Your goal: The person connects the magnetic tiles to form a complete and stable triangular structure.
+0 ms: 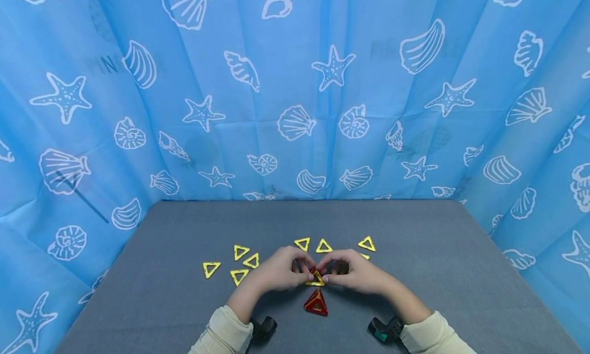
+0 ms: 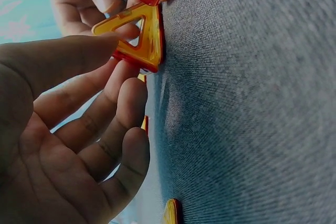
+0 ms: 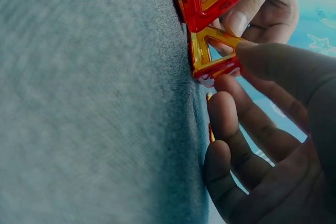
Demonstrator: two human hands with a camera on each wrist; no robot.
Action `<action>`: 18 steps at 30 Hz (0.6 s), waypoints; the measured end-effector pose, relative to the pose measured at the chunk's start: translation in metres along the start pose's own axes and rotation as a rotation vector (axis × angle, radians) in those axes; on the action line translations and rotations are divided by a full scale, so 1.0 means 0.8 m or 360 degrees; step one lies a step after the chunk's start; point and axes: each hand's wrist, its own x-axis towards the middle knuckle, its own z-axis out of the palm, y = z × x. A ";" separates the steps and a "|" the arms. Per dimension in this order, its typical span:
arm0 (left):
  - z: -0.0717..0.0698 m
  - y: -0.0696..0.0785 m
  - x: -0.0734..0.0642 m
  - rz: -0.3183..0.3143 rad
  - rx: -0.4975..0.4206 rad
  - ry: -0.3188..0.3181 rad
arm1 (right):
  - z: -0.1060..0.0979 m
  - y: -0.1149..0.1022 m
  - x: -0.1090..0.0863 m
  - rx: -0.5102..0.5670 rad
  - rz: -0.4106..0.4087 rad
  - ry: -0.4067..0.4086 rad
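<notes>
Pinching a yellow-and-red triangular piece (image 1: 315, 280) from both sides, a person's left hand (image 1: 286, 269) and right hand (image 1: 357, 272) meet midway between the left and right edges of a gray table (image 1: 184, 221). Each thumb presses against fingertips across the frame; the remaining fingers curl loosely clear. Uneven pressure from the two pinches could twist the frames apart at their seams, and a tilted edge might let the joint fold flat. A red pyramid (image 1: 316, 304) stands just on the near side, apart from the piece by a narrow gap; a dipping thumb could topple it, or, if the tiles are magnetic, it could snap onto the work. Loose yellow triangles (image 1: 211, 272) lie toward the left and far edges, where a sweeping knuckle risks scattering the closest ones.
</notes>
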 end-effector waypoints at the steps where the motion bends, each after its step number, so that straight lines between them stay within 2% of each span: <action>1: 0.000 0.000 0.000 -0.0004 -0.0002 0.0000 | 0.000 0.000 0.000 -0.0005 0.0005 0.0003; 11: 0.000 0.002 -0.001 -0.0028 -0.0007 -0.0004 | -0.003 0.001 0.000 -0.0066 0.0076 0.0005; 18: 0.000 0.003 -0.002 -0.0015 -0.0005 -0.0013 | -0.033 0.005 -0.012 -0.0176 0.0086 0.0153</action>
